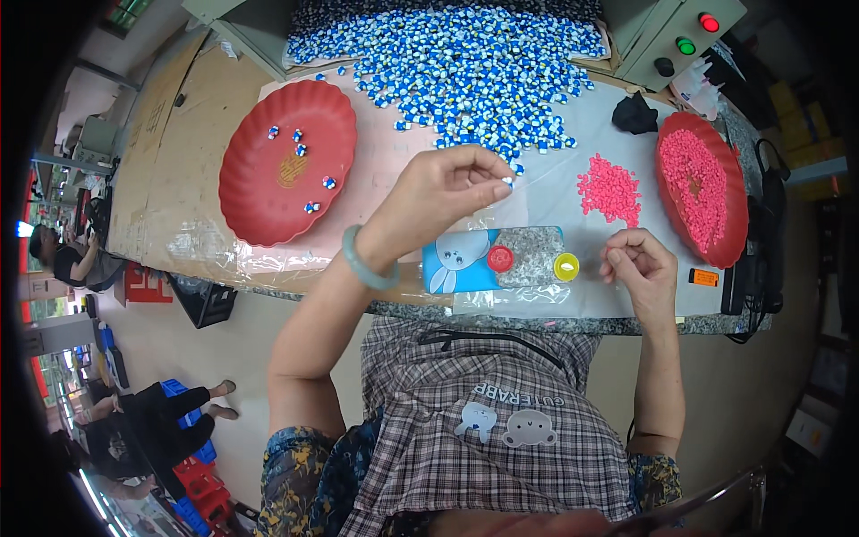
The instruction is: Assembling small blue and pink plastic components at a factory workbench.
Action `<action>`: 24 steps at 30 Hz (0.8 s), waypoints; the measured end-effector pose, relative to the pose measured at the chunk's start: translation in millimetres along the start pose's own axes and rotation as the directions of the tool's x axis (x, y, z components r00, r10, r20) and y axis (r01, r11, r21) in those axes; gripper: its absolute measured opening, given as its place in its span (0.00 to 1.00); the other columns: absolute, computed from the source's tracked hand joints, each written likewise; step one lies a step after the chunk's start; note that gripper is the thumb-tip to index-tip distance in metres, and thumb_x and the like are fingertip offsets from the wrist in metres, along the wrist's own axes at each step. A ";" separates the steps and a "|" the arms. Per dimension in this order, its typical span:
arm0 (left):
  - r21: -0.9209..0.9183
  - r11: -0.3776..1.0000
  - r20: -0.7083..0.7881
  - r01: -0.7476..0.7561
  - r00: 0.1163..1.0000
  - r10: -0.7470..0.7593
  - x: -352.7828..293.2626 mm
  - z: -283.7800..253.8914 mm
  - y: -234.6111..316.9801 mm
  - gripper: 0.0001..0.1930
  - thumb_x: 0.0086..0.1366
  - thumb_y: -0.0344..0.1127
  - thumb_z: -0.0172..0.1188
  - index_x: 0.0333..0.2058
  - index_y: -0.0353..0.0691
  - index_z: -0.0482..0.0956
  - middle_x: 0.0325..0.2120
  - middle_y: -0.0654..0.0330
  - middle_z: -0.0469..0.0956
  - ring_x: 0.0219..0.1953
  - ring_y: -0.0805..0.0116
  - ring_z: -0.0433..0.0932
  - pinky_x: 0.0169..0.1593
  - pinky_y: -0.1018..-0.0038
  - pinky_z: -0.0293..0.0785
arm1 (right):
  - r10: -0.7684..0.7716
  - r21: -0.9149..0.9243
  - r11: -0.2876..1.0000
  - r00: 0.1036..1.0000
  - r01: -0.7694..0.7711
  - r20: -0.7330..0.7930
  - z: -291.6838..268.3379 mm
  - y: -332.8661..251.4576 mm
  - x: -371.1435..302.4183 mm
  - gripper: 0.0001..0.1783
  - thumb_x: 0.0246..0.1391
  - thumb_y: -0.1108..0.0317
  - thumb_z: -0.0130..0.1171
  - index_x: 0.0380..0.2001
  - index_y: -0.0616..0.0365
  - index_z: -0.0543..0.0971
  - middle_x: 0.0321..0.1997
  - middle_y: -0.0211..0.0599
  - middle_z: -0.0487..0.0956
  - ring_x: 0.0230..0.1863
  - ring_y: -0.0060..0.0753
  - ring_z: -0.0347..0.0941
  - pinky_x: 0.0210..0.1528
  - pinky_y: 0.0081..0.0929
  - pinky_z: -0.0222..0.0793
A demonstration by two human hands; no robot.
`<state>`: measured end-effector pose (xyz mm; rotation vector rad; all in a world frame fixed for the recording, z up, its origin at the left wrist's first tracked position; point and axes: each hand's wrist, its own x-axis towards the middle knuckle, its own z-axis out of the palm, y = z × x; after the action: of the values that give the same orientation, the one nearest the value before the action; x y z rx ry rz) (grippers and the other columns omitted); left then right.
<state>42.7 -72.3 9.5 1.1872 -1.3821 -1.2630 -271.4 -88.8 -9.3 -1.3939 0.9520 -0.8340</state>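
My left hand (443, 192) is raised above the table, its fingertips pinched on a small blue-and-white piece (507, 182). A pale green bangle sits on that wrist. My right hand (637, 259) rests near the table's front edge with its fingers curled, close to a yellow cap (565, 266); whether it holds anything I cannot tell. A big heap of blue-and-white pieces (465, 63) lies at the back. A small pile of pink pieces (610, 190) lies between my hands and the right plate.
A red scalloped plate (259, 192) at the left holds several blue-and-white pieces. Another red plate (732, 210) at the right holds pink pieces. A blue rabbit-print box (456, 261) with a red cap (500, 259) lies in front. A grey control box (662, 36) stands behind. People sit at far left.
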 end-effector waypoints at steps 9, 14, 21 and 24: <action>-0.489 0.846 0.160 0.212 0.975 -0.152 -50.1 39.7 17.6 0.11 0.68 0.25 0.59 0.48 0.30 0.79 0.39 0.54 0.82 0.34 0.75 0.80 0.39 0.79 0.78 | -0.003 0.108 0.994 0.995 -0.008 0.103 29.4 -32.2 -26.0 0.06 0.58 0.83 0.59 0.37 0.65 0.74 0.34 0.41 0.79 0.30 0.23 0.78 0.30 0.18 0.75; -0.473 0.842 0.231 0.259 0.959 -0.165 -66.2 64.9 13.2 0.09 0.68 0.23 0.59 0.45 0.29 0.79 0.40 0.56 0.80 0.38 0.74 0.80 0.43 0.78 0.79 | 0.012 0.115 0.993 0.982 -0.035 0.191 42.0 -34.8 -32.0 0.08 0.57 0.84 0.60 0.38 0.65 0.73 0.36 0.44 0.80 0.30 0.24 0.79 0.31 0.18 0.78; -0.174 0.979 0.159 0.103 0.984 -0.075 -71.7 79.0 5.9 0.07 0.64 0.23 0.61 0.41 0.33 0.81 0.36 0.62 0.79 0.34 0.78 0.77 0.37 0.81 0.75 | 0.001 0.010 1.000 0.973 -0.003 0.229 43.3 -34.2 -36.7 0.09 0.57 0.84 0.60 0.39 0.66 0.72 0.36 0.43 0.80 0.31 0.25 0.80 0.31 0.18 0.78; 0.028 0.999 0.124 -0.037 0.992 0.034 -72.5 83.7 4.1 0.06 0.62 0.25 0.64 0.38 0.36 0.81 0.32 0.62 0.79 0.30 0.78 0.76 0.33 0.81 0.72 | 0.050 -0.043 0.998 0.963 -0.040 0.263 43.3 -36.7 -34.9 0.09 0.57 0.84 0.61 0.39 0.65 0.73 0.34 0.40 0.81 0.30 0.24 0.80 0.31 0.19 0.78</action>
<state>-29.9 11.3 6.0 1.1155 -1.5112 -1.3133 -243.8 -40.2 26.9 -1.4678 0.7929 -0.5805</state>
